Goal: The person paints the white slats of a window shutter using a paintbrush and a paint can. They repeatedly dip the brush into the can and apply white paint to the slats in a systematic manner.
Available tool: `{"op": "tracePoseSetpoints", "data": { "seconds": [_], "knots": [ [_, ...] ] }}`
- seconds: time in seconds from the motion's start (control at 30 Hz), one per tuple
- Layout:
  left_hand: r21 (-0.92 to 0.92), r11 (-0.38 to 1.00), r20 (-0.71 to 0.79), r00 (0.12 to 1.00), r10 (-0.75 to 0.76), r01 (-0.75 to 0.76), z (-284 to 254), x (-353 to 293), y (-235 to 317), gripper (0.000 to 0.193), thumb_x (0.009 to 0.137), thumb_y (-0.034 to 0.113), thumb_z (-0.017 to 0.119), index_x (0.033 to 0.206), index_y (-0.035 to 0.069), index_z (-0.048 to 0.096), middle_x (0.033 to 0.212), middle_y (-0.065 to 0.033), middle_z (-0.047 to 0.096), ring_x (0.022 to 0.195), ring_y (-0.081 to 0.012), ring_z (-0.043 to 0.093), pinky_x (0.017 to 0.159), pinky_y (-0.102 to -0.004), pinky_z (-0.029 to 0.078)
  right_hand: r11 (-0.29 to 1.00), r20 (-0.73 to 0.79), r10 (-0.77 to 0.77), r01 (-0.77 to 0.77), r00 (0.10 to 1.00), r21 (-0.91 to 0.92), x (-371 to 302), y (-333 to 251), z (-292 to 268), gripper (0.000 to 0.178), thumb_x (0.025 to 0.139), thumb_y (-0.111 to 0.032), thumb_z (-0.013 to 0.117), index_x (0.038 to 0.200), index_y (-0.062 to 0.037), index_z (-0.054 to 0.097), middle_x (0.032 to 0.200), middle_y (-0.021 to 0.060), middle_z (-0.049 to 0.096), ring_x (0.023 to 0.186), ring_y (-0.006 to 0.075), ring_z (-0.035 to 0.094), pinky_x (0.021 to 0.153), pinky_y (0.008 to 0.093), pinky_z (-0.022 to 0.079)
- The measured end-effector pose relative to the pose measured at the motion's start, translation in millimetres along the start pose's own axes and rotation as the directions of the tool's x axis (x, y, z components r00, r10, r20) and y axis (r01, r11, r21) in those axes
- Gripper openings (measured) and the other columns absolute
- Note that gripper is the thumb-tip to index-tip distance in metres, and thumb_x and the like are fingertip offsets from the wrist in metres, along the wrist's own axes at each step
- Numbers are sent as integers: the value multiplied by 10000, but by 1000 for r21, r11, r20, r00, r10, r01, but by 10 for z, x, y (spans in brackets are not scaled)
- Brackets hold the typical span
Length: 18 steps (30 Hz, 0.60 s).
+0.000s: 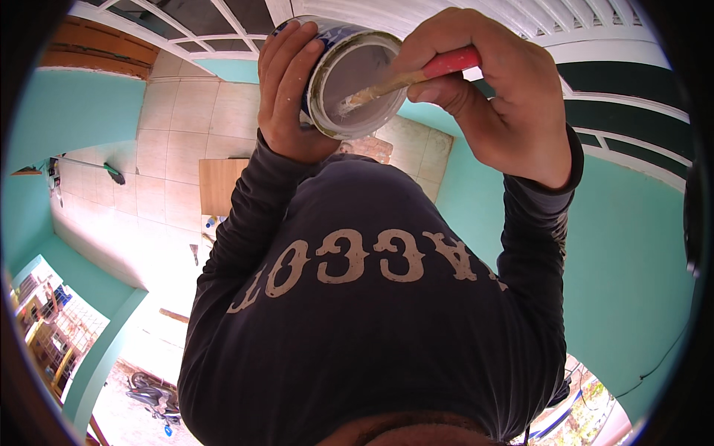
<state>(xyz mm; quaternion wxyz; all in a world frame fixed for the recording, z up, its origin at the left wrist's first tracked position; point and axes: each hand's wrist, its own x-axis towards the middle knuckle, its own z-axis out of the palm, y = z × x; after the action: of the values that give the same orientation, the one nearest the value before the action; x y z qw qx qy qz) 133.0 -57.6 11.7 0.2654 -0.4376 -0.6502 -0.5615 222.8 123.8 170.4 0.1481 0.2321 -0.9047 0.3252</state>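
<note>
At the top middle I hold up a round paint can (320,82), tilted so that its mouth faces me. My left hand (286,97) is closed around its left side, the fingers spread over the blue and white wall. A paintbrush (405,80) with a red-ended wooden handle is gripped between the thumb and fingers of my right hand (494,97). Its pale, paint-smeared bristles reach inside the can's mouth. Greyish paint coats the inside, and dried paint covers the rim. How much paint the can holds I cannot tell.
White-framed windows (625,104) and a white slatted surface (543,15) stand close beyond my hands. Turquoise walls (632,260) rise on both sides. On the tiled floor are a brown board (221,186) and a broom (113,174). A motorcycle (152,394) stands at lower left.
</note>
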Motion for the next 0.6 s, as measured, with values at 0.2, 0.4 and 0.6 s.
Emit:
{"op": "tracePoseSetpoints", "data": {
  "seconds": [0.2,0.4,0.6],
  "knots": [
    [-44,998,-5,998,-55,55,-18,-47,33,833,630,181,905,1352,-4,534,1397,-209,557,1326,-419,510,1106,-546,372,996,-19,89,-89,996,14,-23,-64,49,209,812,69,736,985,-3,642,914,78,701,811,190,696,735,275,550],
    [-52,998,14,999,45,-45,-29,-20,37,851,621,167,902,1366,1,526,1399,-211,554,1324,-417,510,1109,-549,371,998,106,57,-57,993,2,-76,-266,-216,272,768,136,717,993,9,631,961,107,676,849,205,686,731,297,552],
    [-34,998,0,999,45,-45,-45,-46,22,850,635,188,905,1370,6,518,1401,-219,549,1321,-419,512,1102,-547,379,999,93,-40,38,995,29,-20,-153,-111,275,749,136,718,979,20,619,920,132,654,829,245,673,685,326,550]
  ]
}}
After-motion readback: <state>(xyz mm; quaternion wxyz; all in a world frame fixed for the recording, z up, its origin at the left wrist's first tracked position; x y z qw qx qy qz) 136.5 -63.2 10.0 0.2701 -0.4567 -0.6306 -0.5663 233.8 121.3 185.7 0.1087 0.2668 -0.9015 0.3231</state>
